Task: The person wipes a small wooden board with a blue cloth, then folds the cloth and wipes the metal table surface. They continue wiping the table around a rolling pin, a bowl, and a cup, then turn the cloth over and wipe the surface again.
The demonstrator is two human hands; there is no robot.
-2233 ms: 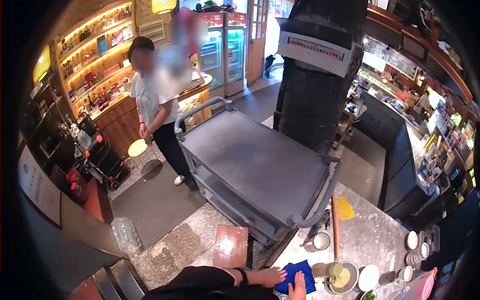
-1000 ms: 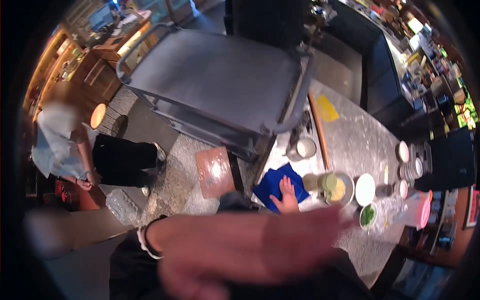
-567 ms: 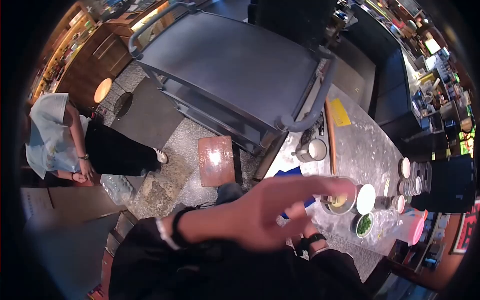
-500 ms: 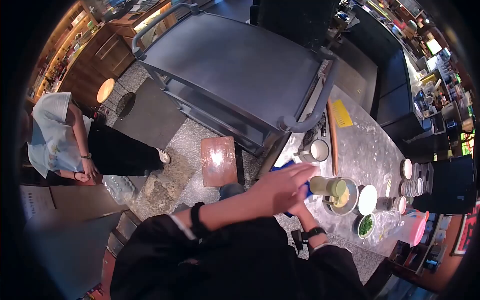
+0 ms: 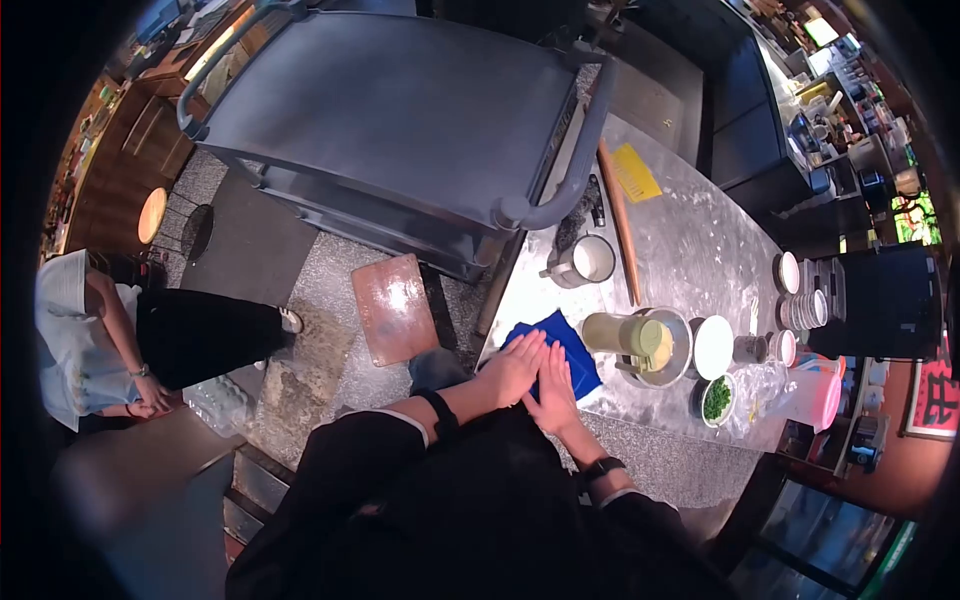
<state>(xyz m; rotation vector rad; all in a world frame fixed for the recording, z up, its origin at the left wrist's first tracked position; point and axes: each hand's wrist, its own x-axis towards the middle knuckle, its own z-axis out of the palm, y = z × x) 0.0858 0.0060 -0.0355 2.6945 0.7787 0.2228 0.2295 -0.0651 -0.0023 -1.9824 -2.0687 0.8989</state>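
Left grip [image 5: 510,370] and right grip [image 5: 553,392] lie flat together, fingers extended and curled around nothing, on top of a blue cloth [image 5: 582,372]. It rests at the edge of the surface [image 5: 700,225], just beside a green-lidded container [image 5: 608,332]. Beyond the cloth stands a mug [image 5: 592,260]; chopped greens [image 5: 717,398] sit farther right.

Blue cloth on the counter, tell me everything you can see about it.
The blue cloth looks like soft, plain fabric, deep blue, with creases and angular edges; whether it is folded is unclear. It lies spread on the counter, close to the greenish bottle. The left hand and right hand rest on it, hiding part.
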